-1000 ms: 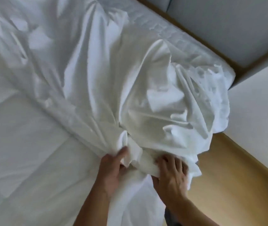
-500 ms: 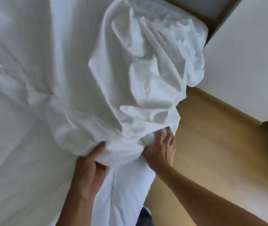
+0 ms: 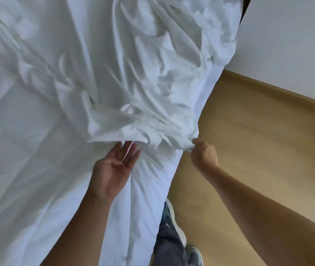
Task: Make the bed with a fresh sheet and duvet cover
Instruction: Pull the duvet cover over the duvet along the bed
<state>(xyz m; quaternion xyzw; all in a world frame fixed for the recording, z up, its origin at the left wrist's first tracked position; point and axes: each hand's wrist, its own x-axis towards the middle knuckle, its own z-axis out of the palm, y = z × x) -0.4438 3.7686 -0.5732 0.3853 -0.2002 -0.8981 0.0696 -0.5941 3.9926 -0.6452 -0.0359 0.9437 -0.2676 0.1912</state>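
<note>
You see a plain white sheet (image 3: 152, 64) and a white duvet (image 3: 28, 160) quilted in squares. The floor (image 3: 258, 141) is pale wood, your trousers (image 3: 169, 246) grey.

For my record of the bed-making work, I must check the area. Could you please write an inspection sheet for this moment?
Surface: quilted bed, white, partly covered by the sheet.
Job's things: sheet, white, crumpled, heaped over the bed's far part.
Clutter: nothing seen.
Grips: left hand open, palm up, fingertips at the sheet's near edge; right hand pinches a bunched part of the sheet's edge at the bed's side.
Cables: nothing seen.
Surroundings: wooden floor; white wall; the person's shoe on the floor beside the bed.
</note>
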